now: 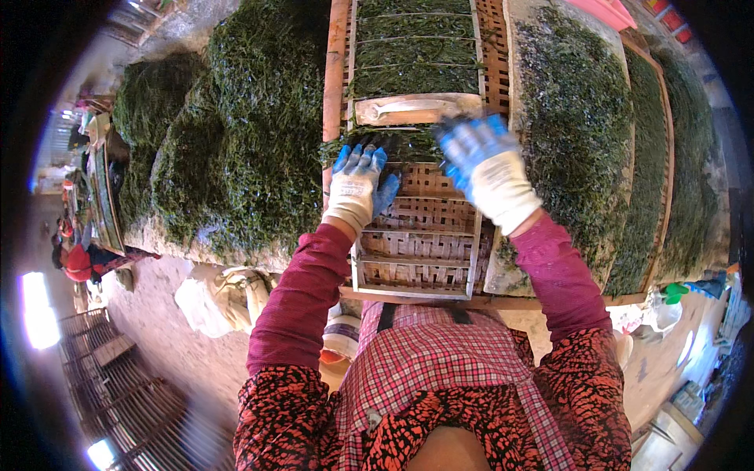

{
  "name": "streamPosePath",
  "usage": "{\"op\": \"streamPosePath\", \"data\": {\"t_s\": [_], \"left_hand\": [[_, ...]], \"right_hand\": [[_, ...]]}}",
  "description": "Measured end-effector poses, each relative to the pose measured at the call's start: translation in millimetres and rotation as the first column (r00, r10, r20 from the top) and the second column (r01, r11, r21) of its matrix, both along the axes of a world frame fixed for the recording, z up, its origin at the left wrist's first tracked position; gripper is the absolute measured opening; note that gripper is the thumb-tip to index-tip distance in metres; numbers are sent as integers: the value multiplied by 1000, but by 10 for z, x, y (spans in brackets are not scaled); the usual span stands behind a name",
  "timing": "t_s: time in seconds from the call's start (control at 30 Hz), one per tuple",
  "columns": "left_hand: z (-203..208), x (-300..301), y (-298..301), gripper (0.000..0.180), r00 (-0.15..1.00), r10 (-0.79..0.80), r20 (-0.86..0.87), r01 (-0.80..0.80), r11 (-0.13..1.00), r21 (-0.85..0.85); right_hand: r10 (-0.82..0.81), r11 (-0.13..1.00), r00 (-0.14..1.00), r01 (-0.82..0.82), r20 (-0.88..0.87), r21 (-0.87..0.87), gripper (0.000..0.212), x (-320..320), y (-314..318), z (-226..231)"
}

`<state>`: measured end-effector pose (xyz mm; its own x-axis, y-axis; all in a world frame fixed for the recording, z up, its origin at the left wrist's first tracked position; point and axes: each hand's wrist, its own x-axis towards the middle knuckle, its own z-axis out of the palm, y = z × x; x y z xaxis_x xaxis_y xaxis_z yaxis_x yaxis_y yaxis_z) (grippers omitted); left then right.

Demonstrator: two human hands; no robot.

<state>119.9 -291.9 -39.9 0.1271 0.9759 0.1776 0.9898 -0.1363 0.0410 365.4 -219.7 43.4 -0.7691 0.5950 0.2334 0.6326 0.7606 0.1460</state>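
Both my hands wear white gloves with blue finger coating. My left hand [360, 182] lies with outstretched fingers on a strip of dark green, stringy plant matter [412, 146]. My right hand [485, 163] is at the strip's other end, its stretched fingers somewhat blurred by motion. Under them is a narrow slatted frame [416, 296] on a woven bamboo tray [420, 222]. The frame's far sections hold a flat green layer [416, 55]; weave shows through the near sections. A pale wooden board [419, 109] lies across the frame just beyond my fingers.
Large heaps of the green matter [259, 133] stand at left. To the right are a covered board [577, 118] and more covered trays [648, 173]. Pale sacks [224, 298] and a bucket [342, 337] are below the table edge. Another person in red [82, 261] is at far left.
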Motion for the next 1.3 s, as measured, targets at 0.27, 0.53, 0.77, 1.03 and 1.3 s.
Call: {"op": "streamPosePath", "data": {"t_s": [0.27, 0.53, 0.77, 1.03, 1.3], "left_hand": [[-89, -53, 33, 49, 996, -87, 10, 84, 986, 142], [-21, 35, 7, 48, 999, 2, -33, 1, 995, 99], [-96, -28, -1, 52, 1000, -13, 3, 12, 997, 81], [-34, 11, 6, 50, 999, -22, 31, 20, 998, 63], [-50, -49, 0, 52, 993, -56, 108, 47, 995, 89]], "right_hand": [[23, 996, 986, -38, -164, -86, 29, 437, 183, -222], [-677, 721, 735, 673, -43, 163, 42, 1769, 396, 417], [-756, 654, 393, 437, -523, -618, 29, 2396, 644, 177], [-598, 801, 215, 191, -772, -567, 26, 2368, 649, 964], [-274, 936, 32, -223, -961, -274, 29, 1375, 579, 1805]]}}
